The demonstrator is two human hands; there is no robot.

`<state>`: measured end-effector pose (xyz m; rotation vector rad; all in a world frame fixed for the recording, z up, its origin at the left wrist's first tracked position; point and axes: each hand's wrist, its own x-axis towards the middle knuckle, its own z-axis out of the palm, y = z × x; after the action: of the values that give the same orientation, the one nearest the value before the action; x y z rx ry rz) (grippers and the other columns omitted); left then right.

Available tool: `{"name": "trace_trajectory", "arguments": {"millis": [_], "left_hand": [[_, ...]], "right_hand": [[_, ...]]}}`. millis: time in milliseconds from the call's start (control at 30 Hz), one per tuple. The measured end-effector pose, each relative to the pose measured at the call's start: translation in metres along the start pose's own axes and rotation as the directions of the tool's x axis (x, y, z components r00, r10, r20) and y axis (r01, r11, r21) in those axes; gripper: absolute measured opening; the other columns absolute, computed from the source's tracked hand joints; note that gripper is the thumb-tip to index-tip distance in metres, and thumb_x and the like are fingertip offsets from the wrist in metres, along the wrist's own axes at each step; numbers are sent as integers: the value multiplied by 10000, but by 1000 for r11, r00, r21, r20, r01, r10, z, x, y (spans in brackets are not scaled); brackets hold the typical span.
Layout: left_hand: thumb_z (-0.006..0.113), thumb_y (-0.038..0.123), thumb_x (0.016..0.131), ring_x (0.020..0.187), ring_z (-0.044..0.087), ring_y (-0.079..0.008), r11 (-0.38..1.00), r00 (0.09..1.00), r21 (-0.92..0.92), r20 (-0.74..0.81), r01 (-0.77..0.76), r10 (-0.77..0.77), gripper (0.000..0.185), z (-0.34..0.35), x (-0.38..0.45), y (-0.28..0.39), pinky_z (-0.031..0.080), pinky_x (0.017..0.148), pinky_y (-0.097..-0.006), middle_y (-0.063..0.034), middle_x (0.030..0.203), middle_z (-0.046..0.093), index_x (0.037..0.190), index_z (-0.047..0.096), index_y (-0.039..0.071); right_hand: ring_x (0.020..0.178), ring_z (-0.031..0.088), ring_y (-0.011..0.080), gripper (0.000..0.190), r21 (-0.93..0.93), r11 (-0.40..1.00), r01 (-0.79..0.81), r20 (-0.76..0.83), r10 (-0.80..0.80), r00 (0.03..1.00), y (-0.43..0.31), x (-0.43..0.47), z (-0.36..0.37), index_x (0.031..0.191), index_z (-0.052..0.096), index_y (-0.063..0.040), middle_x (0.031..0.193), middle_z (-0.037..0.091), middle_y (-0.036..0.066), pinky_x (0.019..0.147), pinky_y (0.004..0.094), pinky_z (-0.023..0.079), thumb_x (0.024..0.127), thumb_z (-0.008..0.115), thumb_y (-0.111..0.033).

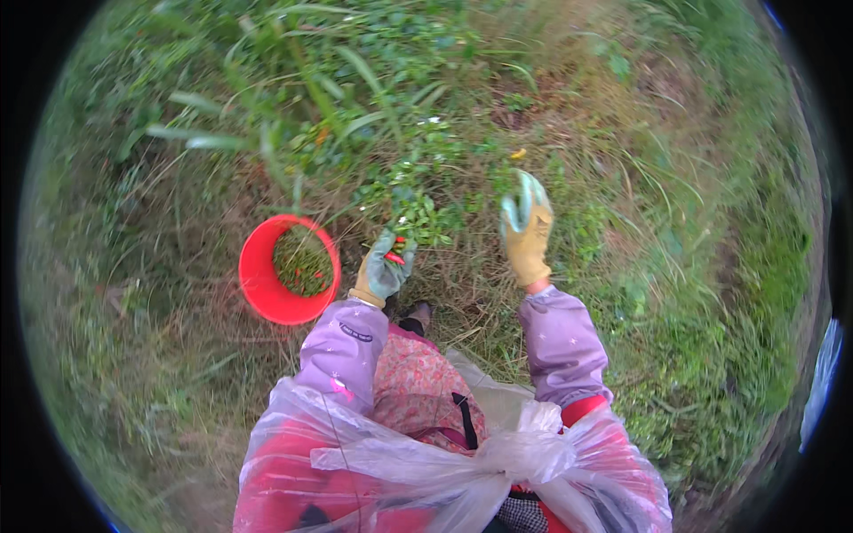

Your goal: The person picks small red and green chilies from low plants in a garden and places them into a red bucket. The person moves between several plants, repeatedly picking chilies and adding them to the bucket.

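Note:
My left hand [381, 270], in a yellow glove with a greenish coated palm, holds a few red chilli peppers [394, 258] in its curled fingers. It is beside a low leafy plant [420, 223] with small white flowers. To its left a red plastic bucket [256, 273] sits on the grass, tilted in view. Inside lie green plant pieces or peppers [300, 263] with several red ones among them. My right hand [528, 230], gloved alike, is over the low greenery to the right. Its thumb stands apart from the fingers, and nothing shows in its grasp.
Long grass blades [320, 93] rise at the upper left. Dry cut grass [473, 293] covers the ground around my shoe [420, 316]. Clear plastic sheeting [466, 466] is knotted across my front. A small yellow thing [518, 153] lies beyond my right hand. Pale plastic [821, 386] shows at the right rim.

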<state>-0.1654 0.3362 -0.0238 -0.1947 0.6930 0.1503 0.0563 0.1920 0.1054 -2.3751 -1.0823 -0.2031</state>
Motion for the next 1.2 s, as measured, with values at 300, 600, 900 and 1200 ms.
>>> {"name": "trace_trajectory", "arguments": {"millis": [300, 600, 900, 1200], "left_hand": [[593, 184, 912, 816, 646, -217, 884, 904, -199, -152, -424, 400, 184, -95, -117, 37, 592, 654, -314, -78, 905, 641, 1047, 603, 59], [649, 429, 847, 1079, 532, -349, 667, 549, 8, -559, -745, 621, 465, -152, -149, 73, 490, 876, -525, -144, 1165, 552, 1181, 515, 135], [526, 243, 929, 580, 608, -186, 524, 554, -228, -539, -821, 634, 214, -194, -187, -1, 564, 514, -318, -43, 723, 598, 998, 586, 49], [498, 298, 939, 464, 503, -98, 385, 528, -380, -422, -841, 737, 259, -233, -243, -52, 424, 379, -237, 17, 707, 584, 1060, 585, 87]], "right_hand": [[1208, 468, 315, 477, 303, 914, -270, 407, 132, 904, -42, -88, 4, 1343, 424, -58, 1314, 495, 143, 1018, 388, 360, 888, 562, -92], [1088, 561, 218, 313, 441, 844, -304, 586, -15, 810, -71, -100, 34, 1237, 529, 19, 1194, 591, 117, 954, 313, 410, 939, 495, -68], [1067, 559, 187, 327, 493, 736, -464, 787, -150, 599, -105, -87, 64, 1239, 521, 46, 1189, 579, 119, 944, 298, 424, 965, 490, -128], [994, 581, 149, 334, 418, 689, -593, 906, -269, 327, -172, -103, 80, 1237, 535, -7, 1155, 594, 69, 835, 265, 461, 961, 517, -194]]}}
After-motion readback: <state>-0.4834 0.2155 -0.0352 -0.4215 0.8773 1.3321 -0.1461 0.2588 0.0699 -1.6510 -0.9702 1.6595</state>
